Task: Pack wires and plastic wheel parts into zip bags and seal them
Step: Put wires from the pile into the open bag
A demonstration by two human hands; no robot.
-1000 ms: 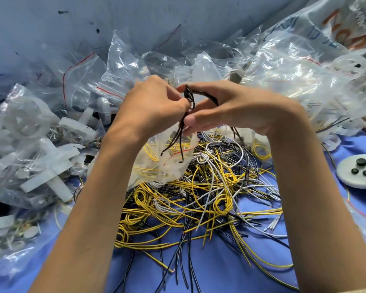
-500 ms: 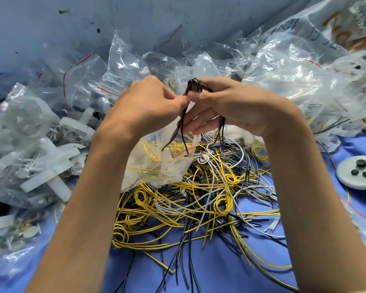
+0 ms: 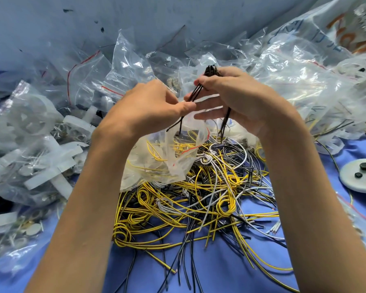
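A folded bundle of black wires (image 3: 195, 93) hangs in the air above the pile. My right hand (image 3: 235, 96) pinches its folded top between thumb and forefinger, with the other fingers straight. My left hand (image 3: 148, 104) pinches the wire strands lower down, and a clear zip bag (image 3: 165, 163) with yellow wires inside hangs below it. A tangled heap of yellow, black and white wires (image 3: 199, 197) lies on the blue cloth beneath both hands. White plastic wheel parts (image 3: 30, 123) sit in clear bags at the left.
Empty and filled clear zip bags (image 3: 125, 66) with red seal lines are heaped along the back. A large printed plastic sack (image 3: 304, 66) lies at the right. A round white disc with black knobs (image 3: 361, 176) rests on the blue cloth (image 3: 220, 271) at the right edge.
My right hand has lifted the folded top of the black wire bundle higher, and its lower fingers have straightened. My left hand has slid down the strands, apart from the right hand.
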